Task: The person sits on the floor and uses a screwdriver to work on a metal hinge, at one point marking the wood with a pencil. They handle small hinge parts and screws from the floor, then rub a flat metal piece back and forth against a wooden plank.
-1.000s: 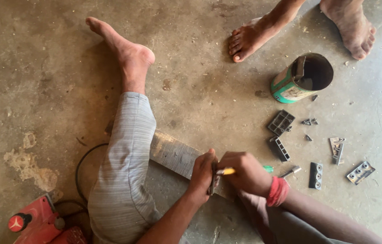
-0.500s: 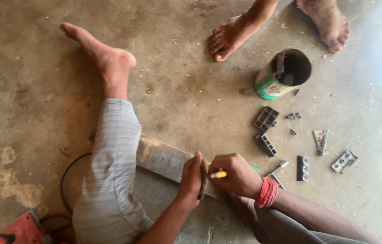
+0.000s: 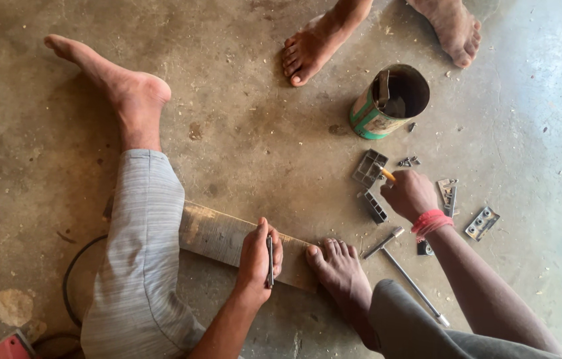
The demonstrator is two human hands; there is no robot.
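Concrete floor (image 3: 241, 119) is carrying everything here. At the left, your trouser leg (image 3: 138, 266) is lying across a wooden plank (image 3: 218, 236). Your left hand (image 3: 259, 260) is resting on the plank, fingers closed around a slim dark metal tool (image 3: 270, 260). Your bare foot (image 3: 337, 266) is pressing on the plank's end just beside it. A hammer (image 3: 404, 269) is lying near that foot. Your right hand (image 3: 409, 194) is curled shut on a yellow-tipped pencil (image 3: 387, 174), hovering over grey metal hinges (image 3: 369, 167). An open tin can (image 3: 387, 103) is lying beyond.

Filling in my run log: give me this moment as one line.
left hand: holds thin metal tool on wooden plank | right hand: holds yellow pencil, by grey hinge | tin can: tipped
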